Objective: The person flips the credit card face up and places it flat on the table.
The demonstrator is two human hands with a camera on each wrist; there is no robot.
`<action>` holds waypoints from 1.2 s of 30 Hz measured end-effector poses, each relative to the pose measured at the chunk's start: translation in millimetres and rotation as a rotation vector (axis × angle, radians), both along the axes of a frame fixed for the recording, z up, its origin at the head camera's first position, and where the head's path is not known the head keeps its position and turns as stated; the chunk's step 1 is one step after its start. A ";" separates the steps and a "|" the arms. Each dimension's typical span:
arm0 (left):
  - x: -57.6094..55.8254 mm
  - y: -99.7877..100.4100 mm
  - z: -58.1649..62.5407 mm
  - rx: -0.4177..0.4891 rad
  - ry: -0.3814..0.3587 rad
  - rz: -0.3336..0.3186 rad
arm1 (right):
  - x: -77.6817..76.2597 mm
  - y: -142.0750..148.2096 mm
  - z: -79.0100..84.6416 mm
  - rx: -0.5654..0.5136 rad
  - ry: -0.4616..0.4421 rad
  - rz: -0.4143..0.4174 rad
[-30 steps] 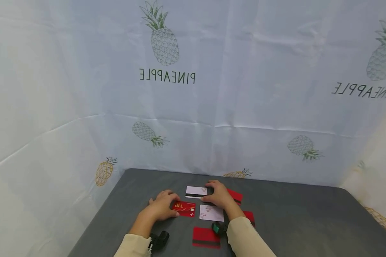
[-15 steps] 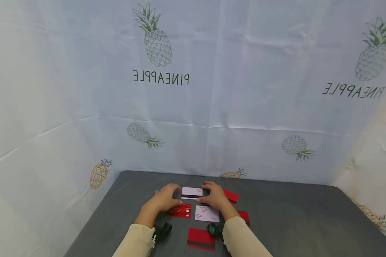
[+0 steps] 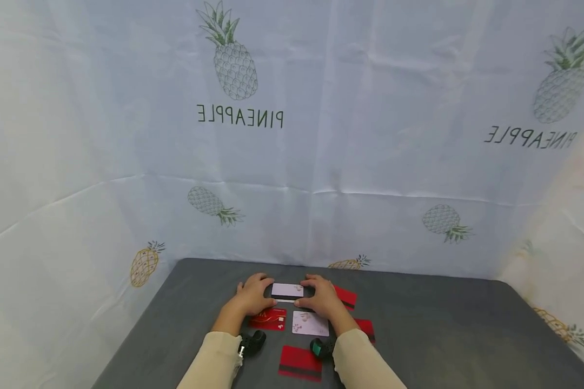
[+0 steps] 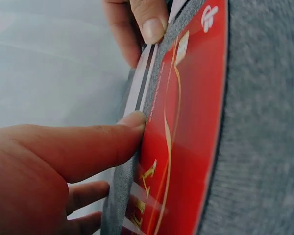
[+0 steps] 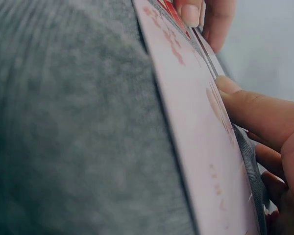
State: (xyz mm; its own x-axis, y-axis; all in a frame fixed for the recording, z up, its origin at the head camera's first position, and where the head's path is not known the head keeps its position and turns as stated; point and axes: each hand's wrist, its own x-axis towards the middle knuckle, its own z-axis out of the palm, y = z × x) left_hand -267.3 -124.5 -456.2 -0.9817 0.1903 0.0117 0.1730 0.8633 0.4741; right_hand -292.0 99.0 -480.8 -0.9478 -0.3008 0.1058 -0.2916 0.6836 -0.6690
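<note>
A pale magnetic stripe card (image 3: 287, 290) with a black band lies on the far part of the grey table (image 3: 433, 329). My left hand (image 3: 253, 295) holds it by the left end, thumb on the near edge and fingers at the far corner. At the opposite end my right hand (image 3: 323, 297) grips it the same way. Both thumbs press its near edge in the left wrist view. Just below the left thumb is a red card (image 4: 186, 112) with gold lettering and a chip. A pale pink flowered card (image 5: 196, 112) lies below the right hand.
A red striped card (image 3: 300, 363) lies nearest me. Two more red cards, the farther red card (image 3: 345, 297) and the nearer red card (image 3: 366, 328), are partly hidden by my right arm. A white pineapple-print cloth (image 3: 292, 162) hangs behind the table.
My left hand has moved up and right from the red card to the left end of the striped pale card. The right hand stays at its right end. The head view has shifted slightly.
</note>
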 end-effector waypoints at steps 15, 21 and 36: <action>0.4 6.3 0.6 0.008 -0.009 0.033 | 5.5 1.2 -2.4 -0.044 0.128 0.001; -0.8 3.8 -3.0 -0.005 -0.013 0.031 | 7.1 3.4 -1.7 -0.082 0.101 0.043; -6.3 -4.3 -2.5 0.049 0.044 -0.009 | 6.3 5.9 2.8 -0.094 0.064 0.009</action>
